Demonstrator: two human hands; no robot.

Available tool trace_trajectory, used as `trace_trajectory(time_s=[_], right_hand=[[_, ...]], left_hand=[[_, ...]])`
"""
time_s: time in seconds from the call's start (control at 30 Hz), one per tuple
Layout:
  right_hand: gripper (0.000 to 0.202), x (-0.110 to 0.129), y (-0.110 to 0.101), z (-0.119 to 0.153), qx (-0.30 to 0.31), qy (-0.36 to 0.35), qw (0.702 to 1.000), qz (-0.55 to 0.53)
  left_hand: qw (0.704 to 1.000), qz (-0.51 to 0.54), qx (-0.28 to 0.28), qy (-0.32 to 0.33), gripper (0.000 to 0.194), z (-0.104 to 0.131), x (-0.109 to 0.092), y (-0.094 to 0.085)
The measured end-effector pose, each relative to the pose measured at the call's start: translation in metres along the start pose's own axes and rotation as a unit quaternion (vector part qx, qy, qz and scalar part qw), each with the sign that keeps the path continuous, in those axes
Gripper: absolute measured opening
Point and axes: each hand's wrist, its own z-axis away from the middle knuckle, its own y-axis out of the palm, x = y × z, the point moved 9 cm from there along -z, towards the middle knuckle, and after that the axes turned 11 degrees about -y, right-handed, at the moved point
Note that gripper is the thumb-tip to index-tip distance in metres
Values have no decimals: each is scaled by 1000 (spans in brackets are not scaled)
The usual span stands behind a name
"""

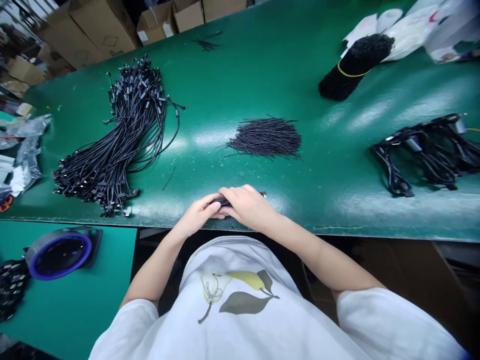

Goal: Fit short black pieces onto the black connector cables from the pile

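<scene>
At the front edge of the green table, my left hand (198,215) and my right hand (247,205) meet around a folded black cable (224,201). Fingers of both hands are closed on it, and most of the cable is hidden beneath them. One connector end (263,194) pokes out past my right hand. Beyond my hands lies a flat heap of short black wire ties (266,137). A single loose tie (169,178) rests to the left of my hands.
A big pile of black cables (127,130) with connectors spreads over the left. At right lie bundled cables (427,150) and a banded bunch of black ties (354,67). Cardboard boxes (101,30) line the far edge. A purple-rimmed round device (60,254) stands lower left.
</scene>
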Motion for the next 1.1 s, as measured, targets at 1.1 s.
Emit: trace_trajectory(time_s=[1.1], right_hand=[[29, -20, -10, 32, -107, 211, 835, -497]], left_hand=[[951, -292, 91, 43, 34, 34, -9, 32]])
